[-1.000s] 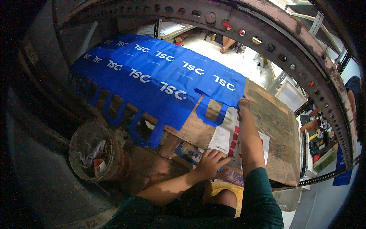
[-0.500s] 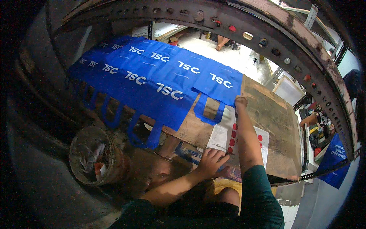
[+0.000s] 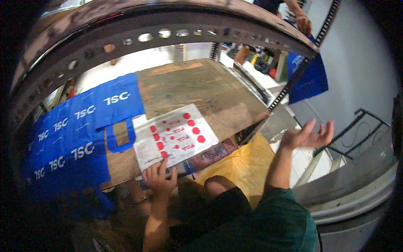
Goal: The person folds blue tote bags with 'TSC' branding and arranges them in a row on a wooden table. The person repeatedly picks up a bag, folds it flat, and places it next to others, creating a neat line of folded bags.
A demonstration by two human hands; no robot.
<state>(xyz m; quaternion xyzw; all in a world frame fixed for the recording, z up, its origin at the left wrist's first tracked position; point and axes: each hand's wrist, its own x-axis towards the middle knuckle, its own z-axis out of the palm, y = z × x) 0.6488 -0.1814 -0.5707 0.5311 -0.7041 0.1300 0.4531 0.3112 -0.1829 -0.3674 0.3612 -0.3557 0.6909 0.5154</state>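
A white sheet point(image 3: 175, 136) with red dots and small red markings lies on the brown wooden board point(image 3: 201, 86). At its near left corner my left hand point(image 3: 159, 178) rests with fingers stretched out, the tips touching the sheet's edge. Off to the right of the board, my right hand point(image 3: 308, 134) is raised in the air, fingers apart and curled slightly upward, holding nothing. Overlapping blue bags point(image 3: 88, 126) with white lettering are spread over the board's left part. One bag's loop handle point(image 3: 120, 147) reaches toward the sheet.
A perforated metal shelf beam point(image 3: 180, 32) crosses above the board. Yellow sheeting point(image 3: 239, 168) lies near my knees. At the upper right, another person's hand point(image 3: 303, 25) is above a hanging blue bag point(image 3: 310, 80). A black metal frame point(image 3: 352, 130) stands at the right.
The view has turned right. My right hand has left the edge of the blue bag and swung out to the right, now empty. My left hand stays by the white sheet's near edge.
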